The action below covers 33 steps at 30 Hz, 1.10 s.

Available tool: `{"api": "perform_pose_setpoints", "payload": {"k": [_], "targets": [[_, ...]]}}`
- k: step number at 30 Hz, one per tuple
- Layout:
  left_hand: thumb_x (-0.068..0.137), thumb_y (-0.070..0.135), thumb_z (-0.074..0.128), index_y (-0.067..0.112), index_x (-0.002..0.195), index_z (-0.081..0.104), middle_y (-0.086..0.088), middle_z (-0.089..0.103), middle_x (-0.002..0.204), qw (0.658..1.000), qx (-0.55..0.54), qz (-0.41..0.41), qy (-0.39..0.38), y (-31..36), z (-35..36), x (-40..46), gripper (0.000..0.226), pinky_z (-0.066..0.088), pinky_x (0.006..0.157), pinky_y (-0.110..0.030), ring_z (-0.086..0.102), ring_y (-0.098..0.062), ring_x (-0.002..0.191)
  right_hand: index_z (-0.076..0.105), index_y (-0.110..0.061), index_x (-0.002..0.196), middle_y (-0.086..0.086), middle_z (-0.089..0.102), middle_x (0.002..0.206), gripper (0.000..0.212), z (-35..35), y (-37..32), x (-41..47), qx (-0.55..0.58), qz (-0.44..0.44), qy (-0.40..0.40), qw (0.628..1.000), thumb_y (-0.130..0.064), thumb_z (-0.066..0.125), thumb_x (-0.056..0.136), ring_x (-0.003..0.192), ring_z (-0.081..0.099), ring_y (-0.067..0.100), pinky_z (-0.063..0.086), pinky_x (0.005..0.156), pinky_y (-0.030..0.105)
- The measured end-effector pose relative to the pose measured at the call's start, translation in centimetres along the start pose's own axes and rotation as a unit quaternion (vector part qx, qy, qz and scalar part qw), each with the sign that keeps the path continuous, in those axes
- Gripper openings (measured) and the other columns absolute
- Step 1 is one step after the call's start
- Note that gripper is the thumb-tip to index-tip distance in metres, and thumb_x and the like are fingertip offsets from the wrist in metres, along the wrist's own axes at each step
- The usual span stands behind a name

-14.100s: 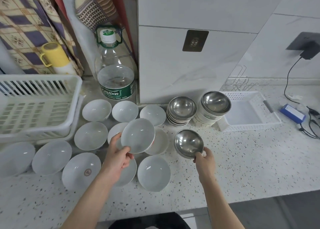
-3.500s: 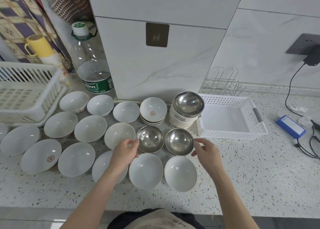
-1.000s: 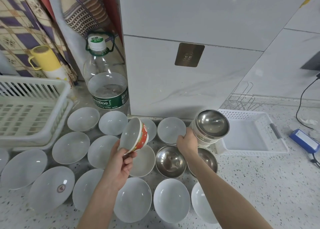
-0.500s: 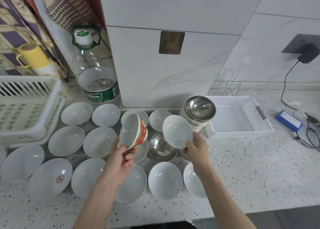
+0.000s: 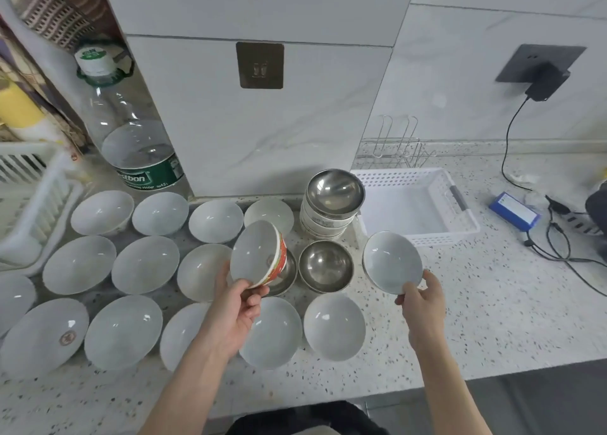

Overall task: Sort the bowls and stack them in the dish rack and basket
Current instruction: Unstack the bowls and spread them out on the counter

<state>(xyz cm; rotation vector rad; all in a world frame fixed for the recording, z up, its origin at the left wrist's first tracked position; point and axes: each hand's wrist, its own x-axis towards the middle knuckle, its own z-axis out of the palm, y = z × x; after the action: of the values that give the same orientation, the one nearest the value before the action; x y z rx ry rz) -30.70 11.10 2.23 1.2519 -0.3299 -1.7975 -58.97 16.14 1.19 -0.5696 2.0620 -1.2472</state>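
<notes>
My left hand [image 5: 236, 306] grips a tilted white bowl with red outside [image 5: 258, 254] by its rim; my right hand [image 5: 422, 298] pinches a plain white ceramic bowl [image 5: 391, 262] near the white perforated plastic basket [image 5: 460, 211], which is empty. I judge most of the sorting is left: many white bowls lie on the speckled counter [image 5: 509, 303].

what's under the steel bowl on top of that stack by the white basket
The steel bowl sits on a stack of white bowls with dark rim markings; only their edges show. Their insides and exact count are hidden.
</notes>
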Motion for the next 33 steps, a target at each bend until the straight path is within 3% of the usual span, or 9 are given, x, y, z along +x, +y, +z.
{"api": "perform_pose_setpoints", "payload": {"k": [5, 11, 16, 24, 33], "targets": [[0.095, -0.006, 0.037, 0.031, 0.123, 0.05, -0.017, 0.056, 0.078, 0.999, -0.015, 0.023, 0.036, -2.8, 3.0, -0.2, 0.047, 0.032, 0.031, -0.014, 0.047, -0.006, 0.038, 0.042, -0.019, 0.139, 0.006, 0.064, 0.068, 0.048, -1.7, 1.5, 3.2, -0.073, -0.014, -0.062, 0.995, -0.008, 0.043, 0.092, 0.062, 0.057, 0.015, 0.04, 0.05, 0.027], [0.095, -0.008, 0.039, 0.035, 0.136, 0.045, -0.019, 0.061, 0.071, 0.995, -0.025, 0.052, 0.08, -5.9, 5.6, -0.4, 0.059, 0.033, 0.031, -0.015, 0.047, -0.008, 0.039, 0.044, -0.022, 0.135, 0.006, 0.066, 0.082, 0.046, -1.9, 2.6, 6.0, -0.128, -0.024, -0.144, 0.981, -0.008, 0.041, 0.091, 0.066, 0.062, 0.017, 0.042, 0.048, 0.027], [0.095, -0.004, 0.045, 0.039, 0.138, 0.042, -0.017, 0.063, 0.061, 0.992, -0.038, 0.056, 0.102, -7.4, 6.1, -1.2, 0.061, 0.035, 0.032, -0.017, 0.045, -0.009, 0.039, 0.045, -0.019, 0.136, 0.003, 0.066, 0.082, 0.048, -1.6, 3.1, 7.5, -0.146, -0.04, -0.185, 0.971, -0.006, 0.042, 0.089, 0.063, 0.062, 0.018, 0.045, 0.049, 0.029], [0.097, -0.005, 0.04, 0.037, 0.137, 0.039, -0.022, 0.058, 0.077, 0.99, 0.001, 0.079, 0.119, -9.0, 7.4, -2.2, 0.059, 0.035, 0.034, -0.017, 0.048, -0.008, 0.04, 0.041, -0.021, 0.139, 0.003, 0.065, 0.08, 0.052, -1.4, 3.7, 8.5, -0.167, -0.048, -0.233, 0.957, -0.007, 0.038, 0.089, 0.065, 0.062, 0.018, 0.047, 0.048, 0.03], [0.096, -0.005, 0.041, 0.042, 0.137, 0.039, -0.022, 0.061, 0.077, 0.99, 0.03, 0.084, 0.112, -10.0, 8.1, -2.8, 0.062, 0.038, 0.035, -0.018, 0.051, -0.01, 0.042, 0.041, -0.02, 0.14, 0.001, 0.065, 0.084, 0.052, -1.4, 4.0, 9.4, -0.176, -0.062, -0.248, 0.951, -0.008, 0.04, 0.09, 0.064, 0.062, 0.02, 0.051, 0.052, 0.034]]}}
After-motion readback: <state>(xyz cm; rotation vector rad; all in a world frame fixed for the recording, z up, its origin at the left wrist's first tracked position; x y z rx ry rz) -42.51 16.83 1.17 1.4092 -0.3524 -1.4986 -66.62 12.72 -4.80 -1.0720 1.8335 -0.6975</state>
